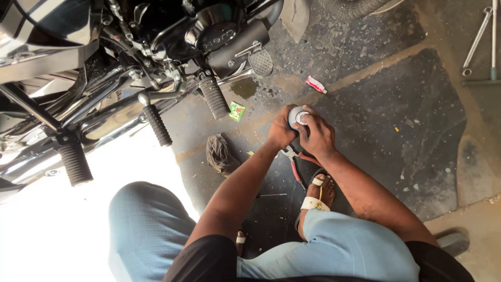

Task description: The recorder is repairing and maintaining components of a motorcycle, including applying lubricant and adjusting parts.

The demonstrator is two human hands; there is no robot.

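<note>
**A:** Start closest to the camera. What's there?

**B:** The person's knees in light blue trousers [334,245], and a foot in a white sandal [316,199] planted on the dark, oil-stained floor [396,130]. All of that sits nearer the camera than the small round tin [298,117], which I'll use as the reference.

**A:** And the tin itself?

**B:** It is held in the air above the floor, between both hands. The left hand [281,131] wraps its fingers around the tin's left side; the right hand [317,134] has its fingers curled closed over the top and right side. Both grip it firmly.

**A:** Anything under it?

**B:** Red-handled pliers [293,163] lie on the floor just nearer than the tin, below the wrists. A crumpled rag [219,152] lies left of the tin.

**A:** Beyond it?

**B:** A small green packet [236,110] left and slightly past the tin, a red-and-white tube [316,84] just beyond it, then the motorcycle [156,47] with its ribbed footpegs [214,97] farther left. Long wrenches [477,39] lie far right of the tin.
</note>
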